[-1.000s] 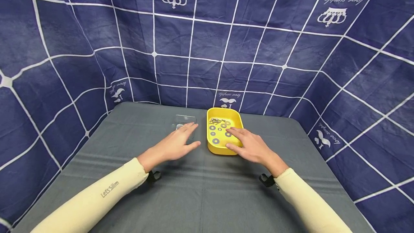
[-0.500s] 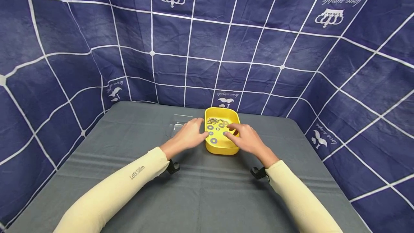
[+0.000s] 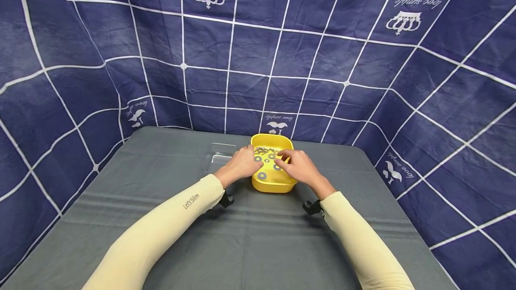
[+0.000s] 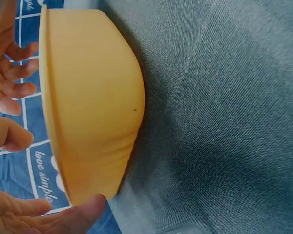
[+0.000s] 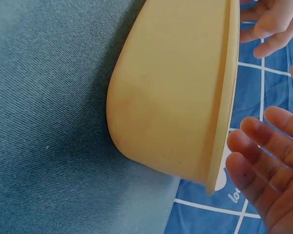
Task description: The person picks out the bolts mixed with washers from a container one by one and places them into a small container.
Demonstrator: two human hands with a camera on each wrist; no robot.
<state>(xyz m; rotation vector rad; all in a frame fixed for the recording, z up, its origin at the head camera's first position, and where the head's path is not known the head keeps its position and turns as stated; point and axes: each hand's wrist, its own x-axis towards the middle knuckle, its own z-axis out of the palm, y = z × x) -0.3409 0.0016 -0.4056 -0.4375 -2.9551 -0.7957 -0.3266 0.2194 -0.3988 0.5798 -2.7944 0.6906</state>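
A yellow plastic box (image 3: 274,187) holds several flat grey washers (image 3: 261,176) and a small heap of metal screws (image 3: 262,150) near its far left corner. My left hand (image 3: 243,163) is at the left rim, its thumb over the box. In the left wrist view, a fingertip (image 4: 94,204) of this hand lies against the outer wall. Above the right side of the box, my right hand (image 3: 297,164) has loosely bent fingers, with the thumb and index fingertips apart over the washers. Nothing shows between the fingers of either hand.
A clear plastic tray (image 3: 219,157) lies on the grey cloth-covered table (image 3: 258,240), left of the box and partly behind my left hand. Blue curtain (image 3: 225,48) with white grid lines rises behind the table and along both sides.
My left hand has moved right, from over the clear tray to the box's left rim. My right hand stays over the box, its fingers more bent than before.
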